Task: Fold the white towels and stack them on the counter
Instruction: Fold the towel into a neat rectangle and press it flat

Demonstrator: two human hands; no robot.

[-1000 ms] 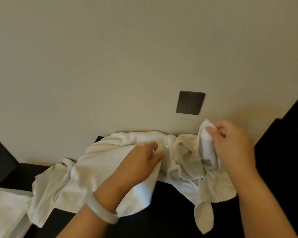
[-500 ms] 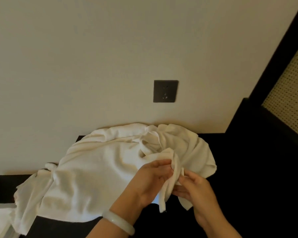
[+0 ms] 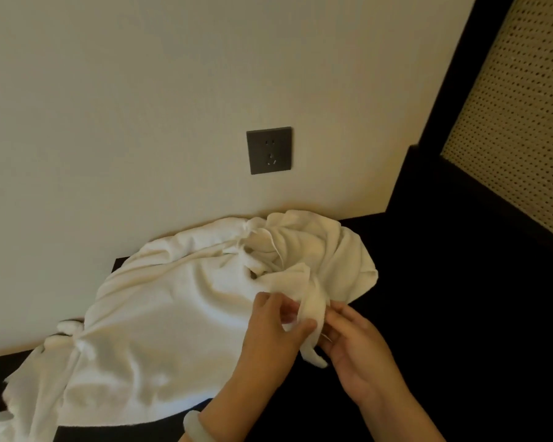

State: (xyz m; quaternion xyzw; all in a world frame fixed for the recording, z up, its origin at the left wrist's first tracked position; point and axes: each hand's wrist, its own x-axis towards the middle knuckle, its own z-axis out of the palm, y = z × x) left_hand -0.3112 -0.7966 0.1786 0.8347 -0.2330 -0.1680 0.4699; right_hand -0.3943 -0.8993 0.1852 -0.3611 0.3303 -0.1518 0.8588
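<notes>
Head cam, looking down at the counter [image 3: 428, 314], which is dark, nearly black, and fills the lower right of the frame.

The white towel [image 3: 160, 314] is on it, unfolded and bunched. The heap runs from the bottom left corner up to frame centre, and its far edge touches the wall [image 3: 141, 106]. There is a twisted knot of cloth at the left end and deep creases near the top right of the heap.

Left hand [image 3: 268, 339], lower centre: thumb and fingers pinch a narrow strip of the towel's edge, pulled up off the heap. Pale bracelet [image 3: 193, 424] on that wrist, at the bottom edge.

Right hand [image 3: 361, 355], just right of it: palm turned toward the left hand, fingers curled onto the same strip from the other side. I read that as grasping too. The tail of the strip hangs down between the two hands.

Dark wall outlet [image 3: 269, 150] sits upper centre, above the heap. Perforated beige panel [image 3: 524, 122] in a dark frame, upper right.

I see a white patch at the extreme bottom left. I can't tell whether it's this towel or another one.
</notes>
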